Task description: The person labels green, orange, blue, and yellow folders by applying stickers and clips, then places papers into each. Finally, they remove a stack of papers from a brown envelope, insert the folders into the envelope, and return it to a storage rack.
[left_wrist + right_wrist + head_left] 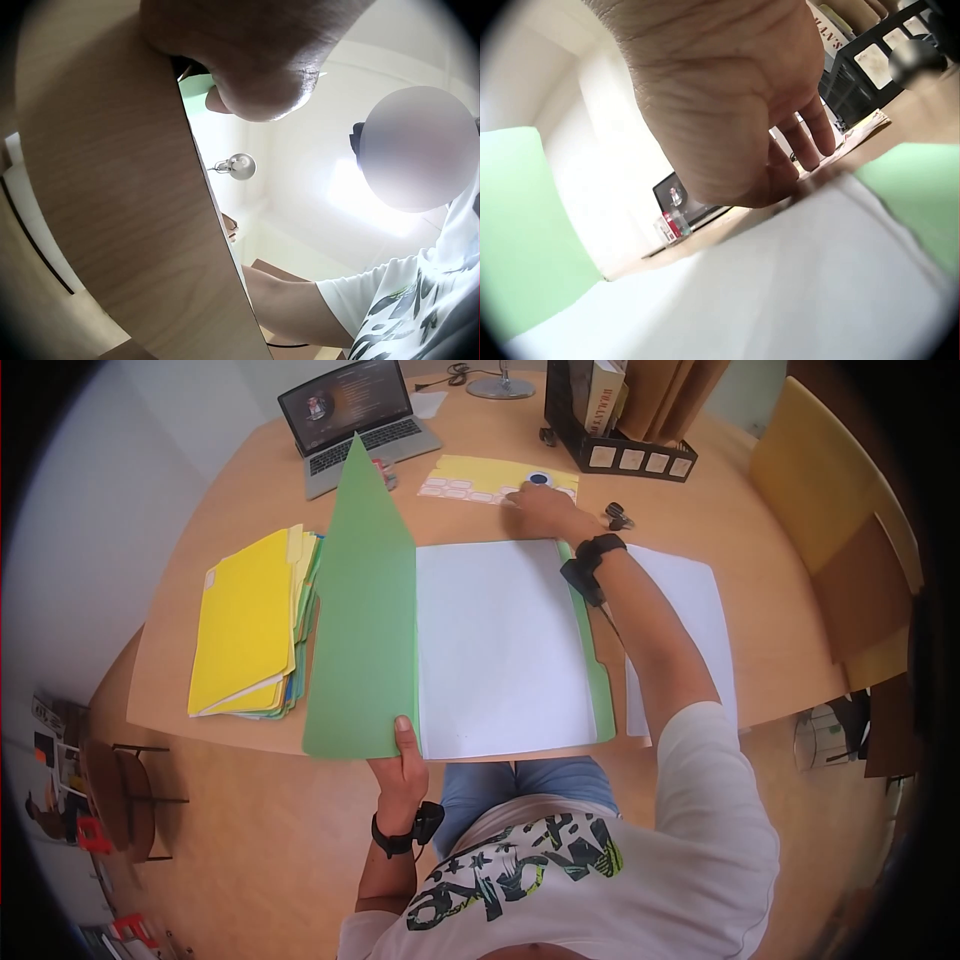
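Observation:
A green folder [365,620] lies spread at the table's front edge, with white paper [500,650] on its right side. My left hand [402,775] grips the folder's lower edge, thumb on top and fingers hidden below. Beyond the folder, my right hand [548,510] reaches to a yellow sheet with rows of pink-edged labels [470,475], its fingertips at the labels beside a round blue-and-white object [538,479]. In the right wrist view the fingers of my right hand [735,105] hang slightly bent and apart over the sheet; the thumb side is unclear.
Yellow and green folders [245,620] are stacked on the left. An open laptop [355,425], a lamp base [500,387] and a black organizer with books [640,458] stand at the back. Keys [618,516] and white paper [690,620] lie on the right, near a chair [825,510].

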Demonstrator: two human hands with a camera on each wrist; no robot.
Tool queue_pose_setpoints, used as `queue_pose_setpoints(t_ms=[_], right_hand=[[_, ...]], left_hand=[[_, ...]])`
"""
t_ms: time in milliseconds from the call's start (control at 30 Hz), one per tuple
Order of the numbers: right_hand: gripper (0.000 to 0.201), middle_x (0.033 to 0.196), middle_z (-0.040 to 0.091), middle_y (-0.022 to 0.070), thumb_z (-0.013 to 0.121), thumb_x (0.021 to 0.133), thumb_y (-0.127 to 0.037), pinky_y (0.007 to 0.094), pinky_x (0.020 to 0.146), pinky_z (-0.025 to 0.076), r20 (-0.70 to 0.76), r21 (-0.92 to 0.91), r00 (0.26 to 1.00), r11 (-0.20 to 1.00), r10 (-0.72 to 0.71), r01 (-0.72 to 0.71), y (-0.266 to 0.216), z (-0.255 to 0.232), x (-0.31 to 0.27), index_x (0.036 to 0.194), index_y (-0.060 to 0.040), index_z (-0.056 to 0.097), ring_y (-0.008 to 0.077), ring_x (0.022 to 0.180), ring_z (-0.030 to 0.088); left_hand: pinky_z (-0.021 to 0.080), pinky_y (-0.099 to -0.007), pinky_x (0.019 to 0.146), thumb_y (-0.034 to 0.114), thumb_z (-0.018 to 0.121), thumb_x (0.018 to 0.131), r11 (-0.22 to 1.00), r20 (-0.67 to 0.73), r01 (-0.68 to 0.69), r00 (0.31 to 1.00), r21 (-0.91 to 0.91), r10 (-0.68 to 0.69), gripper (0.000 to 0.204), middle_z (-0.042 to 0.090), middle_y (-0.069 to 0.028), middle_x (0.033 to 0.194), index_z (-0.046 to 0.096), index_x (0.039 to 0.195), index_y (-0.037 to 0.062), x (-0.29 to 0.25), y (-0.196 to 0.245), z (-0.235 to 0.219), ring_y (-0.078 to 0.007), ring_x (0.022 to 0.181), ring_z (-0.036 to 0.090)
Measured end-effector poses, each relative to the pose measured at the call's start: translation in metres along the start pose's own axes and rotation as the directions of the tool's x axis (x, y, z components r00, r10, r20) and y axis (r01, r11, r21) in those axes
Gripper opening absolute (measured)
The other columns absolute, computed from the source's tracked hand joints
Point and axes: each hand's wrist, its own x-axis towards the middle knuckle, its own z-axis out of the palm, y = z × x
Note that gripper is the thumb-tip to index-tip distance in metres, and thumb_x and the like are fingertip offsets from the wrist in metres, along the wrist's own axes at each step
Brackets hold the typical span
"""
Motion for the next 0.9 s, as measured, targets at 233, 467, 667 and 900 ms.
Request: queue_pose_setpoints(t_ms=[233, 467, 667, 900], right_hand=[[0.055, 0.115, 0.061, 0.0164, 0.073, 0.068, -0.023, 0.0382, 0.085, 0.049, -0.231, 0.071, 0.952, 0.980, 0.200, -0.188, 0.111, -0.021, -0.047, 0.120, -0.0116, 0.061, 0.0306, 0.103, 0.060], [0.045, 0.087, 0.066, 0.0108, 0.077, 0.070, -0.019, 0.0328, 0.073, 0.047, -0.092, 0.399, 0.977, 0.906, 0.193, -0.141, 0.168, 0.004, -0.076, 0.110, -0.0043, 0.064, 0.0231, 0.081, 0.061], [0.034, 0.075, 0.061, 0.0024, 0.075, 0.080, -0.026, 0.0257, 0.061, 0.045, -0.101, 0.761, 0.992, 0.648, 0.070, 0.032, 0.119, -0.018, -0.047, 0.096, 0.0015, 0.063, 0.0094, 0.068, 0.054], [0.036, 0.079, 0.061, 0.0021, 0.073, 0.079, -0.029, 0.0250, 0.065, 0.042, 0.102, 0.653, 0.920, 0.723, -0.377, 0.224, 0.002, -0.036, 0.015, 0.100, 0.0000, 0.066, 0.0099, 0.070, 0.052]], left_hand=[[0.041, -0.0394, 0.092, 0.013, 0.041, 0.099, 1.000, -0.019, 0.003, 1.000, 0.010, -0.003, 0.031, 0.056, -0.0195, 0.112, 0.050, 0.118, -0.0096, -0.001, 0.001, 0.000, -0.0300, 0.103, 0.055], [0.042, -0.0369, 0.091, 0.012, 0.040, 0.099, 0.998, -0.015, 0.027, 1.000, -0.049, -0.028, 0.031, 0.056, -0.0188, 0.112, 0.050, 0.118, -0.0096, -0.005, -0.005, 0.003, -0.0271, 0.103, 0.055], [0.040, -0.0351, 0.095, 0.013, 0.039, 0.100, 1.000, -0.077, 0.025, 0.997, 0.008, -0.024, 0.033, 0.055, -0.0163, 0.118, 0.047, 0.123, -0.0097, -0.009, 0.003, 0.004, -0.0236, 0.108, 0.052], [0.040, -0.0339, 0.095, 0.011, 0.038, 0.100, 0.998, -0.112, -0.035, 0.993, -0.048, 0.030, 0.032, 0.054, -0.0161, 0.118, 0.047, 0.122, -0.0100, -0.010, -0.003, 0.007, -0.0226, 0.108, 0.052]])
